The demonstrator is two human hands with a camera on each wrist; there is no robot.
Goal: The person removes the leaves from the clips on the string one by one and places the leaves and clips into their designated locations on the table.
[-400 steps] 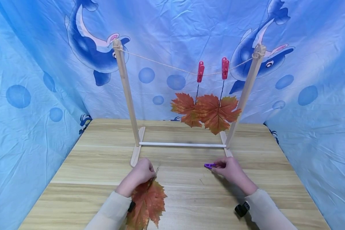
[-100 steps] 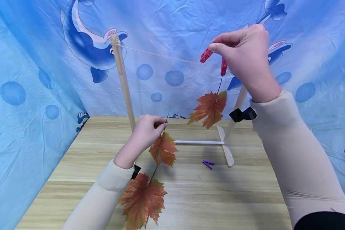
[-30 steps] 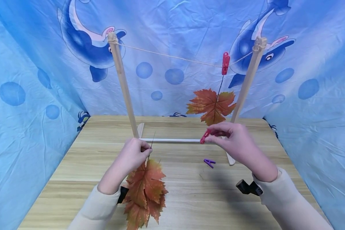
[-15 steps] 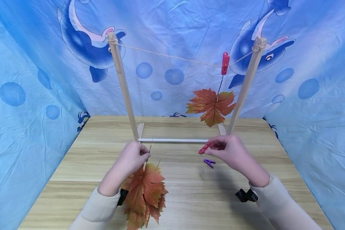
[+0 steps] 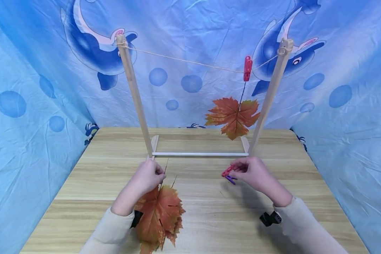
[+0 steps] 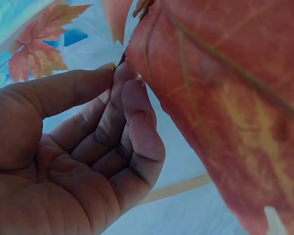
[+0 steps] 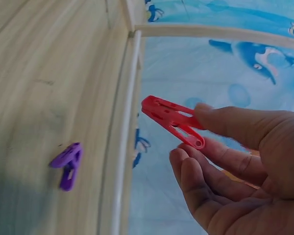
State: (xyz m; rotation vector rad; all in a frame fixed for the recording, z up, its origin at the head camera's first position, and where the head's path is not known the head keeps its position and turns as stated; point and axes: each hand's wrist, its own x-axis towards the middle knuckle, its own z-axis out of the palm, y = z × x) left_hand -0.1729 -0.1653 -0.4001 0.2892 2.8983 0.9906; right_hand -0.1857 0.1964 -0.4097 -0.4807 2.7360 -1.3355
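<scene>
My left hand [image 5: 147,176] pinches the dark stem of an orange-red artificial maple leaf [image 5: 158,215] at the left front of the table. That leaf overlaps another maple leaf beneath it, whose stem shows beside it. In the left wrist view, thumb and fingertips meet on the stem [image 6: 121,59]. Above the table, my right hand [image 5: 254,173] holds a red clothespin [image 7: 171,120] by its handles between thumb and finger. A purple clothespin [image 7: 68,166] lies on the table just below it. One maple leaf [image 5: 233,117] hangs from the string by a second red clothespin [image 5: 247,68].
A wooden stand has a left post [image 5: 132,91], a right post [image 5: 271,95], a sagging string [image 5: 184,60] tied between their tops and a white crossbar [image 5: 200,154] low down. A blue dolphin-print curtain [image 5: 190,31] surrounds the wooden table [image 5: 206,229].
A red clothespin and its leaf have come off the string. My left hand has lowered the leaf onto the other one; my right hand has brought the red clothespin down near the purple one.
</scene>
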